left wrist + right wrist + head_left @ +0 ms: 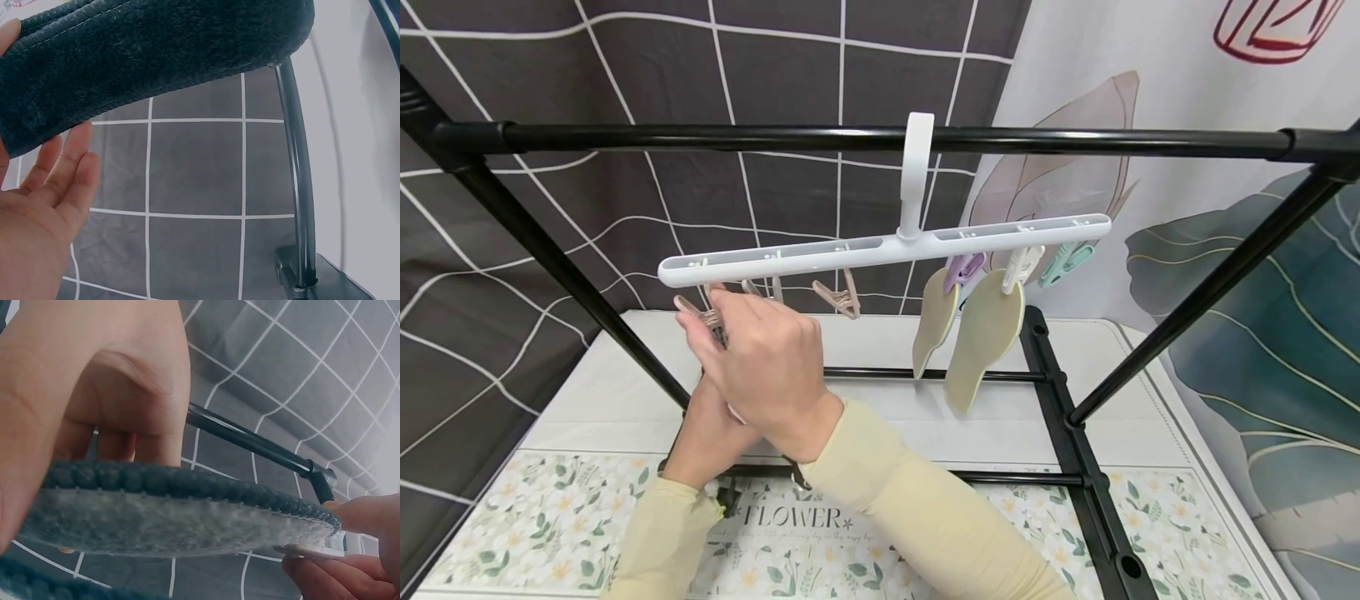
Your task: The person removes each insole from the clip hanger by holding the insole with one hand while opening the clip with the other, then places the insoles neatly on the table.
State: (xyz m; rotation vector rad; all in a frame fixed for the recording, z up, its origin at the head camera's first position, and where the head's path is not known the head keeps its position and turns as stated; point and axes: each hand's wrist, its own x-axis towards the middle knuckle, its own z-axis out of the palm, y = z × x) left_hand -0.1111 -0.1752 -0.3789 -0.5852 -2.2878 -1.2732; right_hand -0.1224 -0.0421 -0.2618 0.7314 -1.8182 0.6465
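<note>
My left hand [711, 429] holds a dark green plush insole [156, 56] with a stitched rim. In the left wrist view its thumb and fingers sit on either side of the insole. At the hanger's left end, my right hand [771, 358] pinches a pinkish-brown clothespin [697, 313]. The right wrist view has this clothespin [319, 551] at the tip of the insole. Both forearms overlap in the head view, and the insole is mostly hidden there. Above the hands, a white clip hanger [880, 252] hooks over a black rail [737, 137].
Two beige insoles [988, 342] hang at the right under purple [964, 268] and white clips. A mint clip [1066, 262] and a pink clip [841, 296] also hang there. The black rack's slanted legs [1210, 300] stand on a flower-printed cloth [1172, 533]. Dark gridded fabric [790, 92] lies behind.
</note>
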